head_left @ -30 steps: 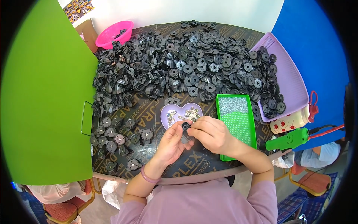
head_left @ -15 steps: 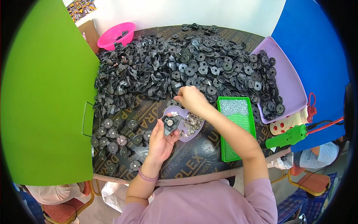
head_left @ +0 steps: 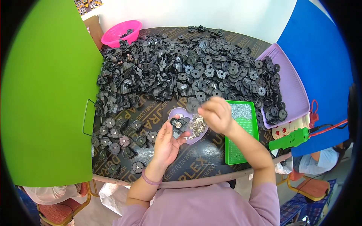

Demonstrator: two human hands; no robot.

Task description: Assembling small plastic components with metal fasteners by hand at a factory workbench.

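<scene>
**Q:** Black plastic everywhere — what is lying on the counter [head_left: 196, 171]?

**A:** A big heap of black plastic parts [head_left: 181, 71] is covering the far half. Finished round pieces [head_left: 120, 141] are sitting in loose rows at the near left.

**Q:** What are the hands doing?

**A:** The left hand [head_left: 166, 145] is holding a small black part [head_left: 178, 125] up on its fingertips, fingers pinching it, just over the near edge of a lilac heart-shaped dish [head_left: 186, 126] of small silvery metal pieces [head_left: 197, 126]. The right hand [head_left: 217, 115] is hovering just right of the dish, fingers pressed together on a dark round piece [head_left: 194, 103]; the motion blur is hiding its detail.

**Q:** What else is lying nearby?

**A:** A green tray [head_left: 241, 135] is lying under the right wrist. A lilac tray [head_left: 290, 84] is sitting at the right, a pink basket [head_left: 118, 34] at the far left, and a green handheld tool [head_left: 290, 139] at the near right.
</scene>
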